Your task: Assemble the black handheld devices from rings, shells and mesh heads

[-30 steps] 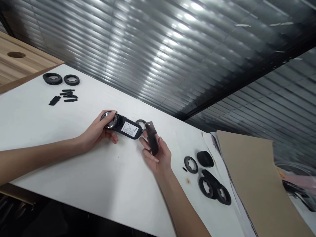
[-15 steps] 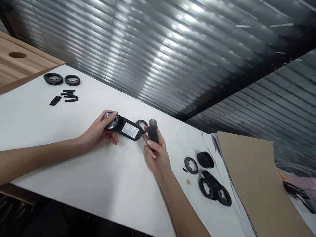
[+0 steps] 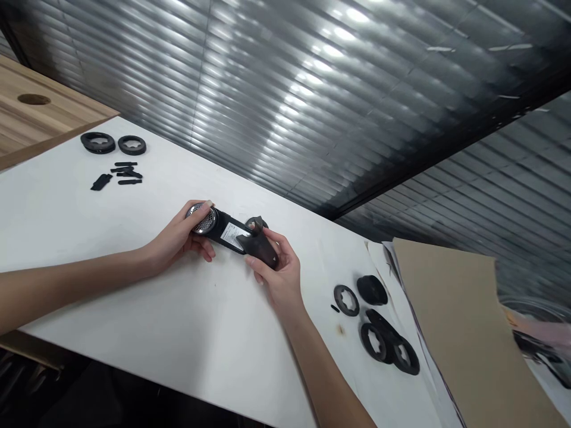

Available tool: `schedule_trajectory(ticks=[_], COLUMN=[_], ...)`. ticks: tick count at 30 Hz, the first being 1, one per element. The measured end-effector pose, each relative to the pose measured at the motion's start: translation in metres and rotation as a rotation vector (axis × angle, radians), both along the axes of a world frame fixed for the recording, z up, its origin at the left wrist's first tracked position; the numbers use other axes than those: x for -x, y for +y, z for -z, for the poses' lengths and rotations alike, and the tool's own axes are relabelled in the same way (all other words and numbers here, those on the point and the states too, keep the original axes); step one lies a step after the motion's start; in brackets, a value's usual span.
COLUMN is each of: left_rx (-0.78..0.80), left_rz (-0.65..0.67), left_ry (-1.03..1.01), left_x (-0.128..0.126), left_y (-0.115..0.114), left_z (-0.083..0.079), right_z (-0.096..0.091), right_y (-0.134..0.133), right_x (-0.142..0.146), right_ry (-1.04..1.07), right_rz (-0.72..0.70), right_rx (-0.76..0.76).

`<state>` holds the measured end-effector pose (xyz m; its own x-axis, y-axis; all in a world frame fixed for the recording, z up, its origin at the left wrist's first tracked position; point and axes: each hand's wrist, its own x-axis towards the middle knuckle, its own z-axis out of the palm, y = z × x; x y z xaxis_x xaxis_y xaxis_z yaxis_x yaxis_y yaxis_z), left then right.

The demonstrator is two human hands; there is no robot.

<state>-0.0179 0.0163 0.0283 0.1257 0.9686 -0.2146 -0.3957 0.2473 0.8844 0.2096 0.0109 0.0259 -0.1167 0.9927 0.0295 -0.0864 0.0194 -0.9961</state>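
Note:
A black fabric shaver with a round perforated metal head and a white printed label is held by my left hand, closed around the head end with the thumb over the metal. My right hand is closed around a dark hollow cover with a notched open end and a small triangle mark. The cover overlaps the handle's far end and hides part of the label; whether it encloses the handle I cannot tell. Behind it, a black ring lies partly hidden on the white table.
Black rings and several small black strips lie at the far left. To the right are a notched ring, a black round part and more black parts. Brown cardboard lies beyond. A ribbed metallic wall borders the table.
My right hand has turned the cover from upright to tilted, its open end toward the shaver, and brought it left over the handle's end. My left hand has barely moved.

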Motion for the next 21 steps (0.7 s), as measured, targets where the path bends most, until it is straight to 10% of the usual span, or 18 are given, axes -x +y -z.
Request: schedule_trajectory(ticks=[21], left_rx=[-0.098], left_rz=[0.150], left_ry=[0.241], left_x=[0.000], left_y=[-0.014], left_z=[-0.004], right_z=[0.023], right_y=[-0.005], right_x=[0.000], right_ry=[-0.375], right_rz=[-0.102], right_rx=[-0.332])
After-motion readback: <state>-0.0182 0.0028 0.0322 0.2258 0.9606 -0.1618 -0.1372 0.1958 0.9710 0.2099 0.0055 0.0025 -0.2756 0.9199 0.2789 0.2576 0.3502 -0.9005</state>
